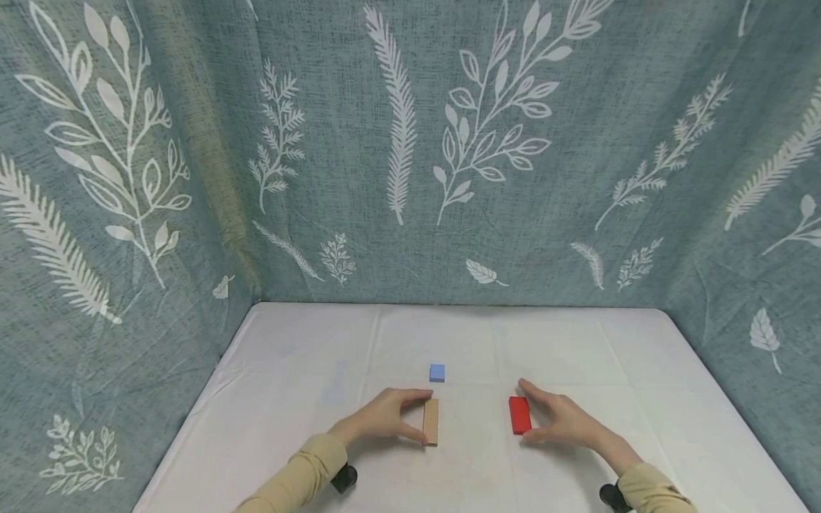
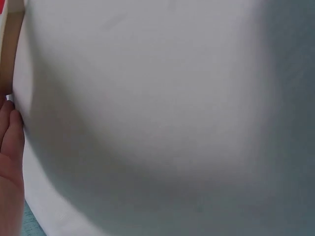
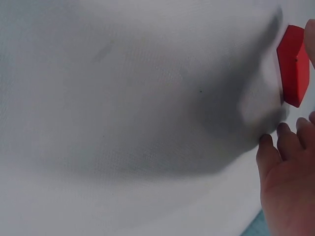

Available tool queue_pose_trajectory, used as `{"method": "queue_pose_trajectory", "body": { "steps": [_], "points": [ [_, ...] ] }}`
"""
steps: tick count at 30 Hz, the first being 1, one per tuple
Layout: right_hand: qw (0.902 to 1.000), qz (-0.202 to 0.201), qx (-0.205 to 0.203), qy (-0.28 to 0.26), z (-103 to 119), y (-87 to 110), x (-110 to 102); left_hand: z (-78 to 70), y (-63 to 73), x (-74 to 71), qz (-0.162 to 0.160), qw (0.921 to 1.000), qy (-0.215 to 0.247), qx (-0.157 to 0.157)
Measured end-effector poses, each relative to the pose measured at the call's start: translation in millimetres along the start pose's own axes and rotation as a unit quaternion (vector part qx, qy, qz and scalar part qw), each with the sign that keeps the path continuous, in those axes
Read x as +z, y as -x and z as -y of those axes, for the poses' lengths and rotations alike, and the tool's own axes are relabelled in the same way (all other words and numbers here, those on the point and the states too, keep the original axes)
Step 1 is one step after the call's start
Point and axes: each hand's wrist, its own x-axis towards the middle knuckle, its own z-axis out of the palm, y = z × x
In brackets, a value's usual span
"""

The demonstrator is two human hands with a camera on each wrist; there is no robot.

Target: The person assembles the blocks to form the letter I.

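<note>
A narrow wooden block [image 1: 431, 422] lies on the white tabletop, left of a red block [image 1: 520, 415]. My left hand [image 1: 385, 417] pinches the wooden block lengthwise, thumb at its near end and fingers at its far end. The left wrist view catches only the block's side [image 2: 11, 49] and some fingers at the left edge. My right hand [image 1: 564, 419] is spread around the red block, with the thumb by its near end and the fingertips apart from its far end. That gap also shows beside the red block [image 3: 294, 66] in the right wrist view.
A small blue square block [image 1: 437, 373] lies beyond the wooden block. White cloth covers the table [image 1: 308, 349]. A green leaf-patterned curtain [image 1: 423, 249] stands behind the table and along both sides.
</note>
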Motion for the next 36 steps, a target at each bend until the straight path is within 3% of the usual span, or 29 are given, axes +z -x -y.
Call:
{"method": "queue_pose_trajectory", "body": {
  "steps": [17,27,36],
  "points": [
    [0.9995,-0.017,-0.003,0.026,-11,1.5,8,12.4,3.1,12.5,-0.030,0.9991,-0.025,0.014],
    [0.9996,-0.018,0.009,0.018,-13,1.8,9,8.1,1.6,10.4,-0.030,0.9995,-0.011,-0.008],
    [0.9995,-0.030,0.007,0.011,-15,1.7,9,9.9,1.6,12.7,-0.044,0.9990,-0.005,-0.003]
  ]
}}
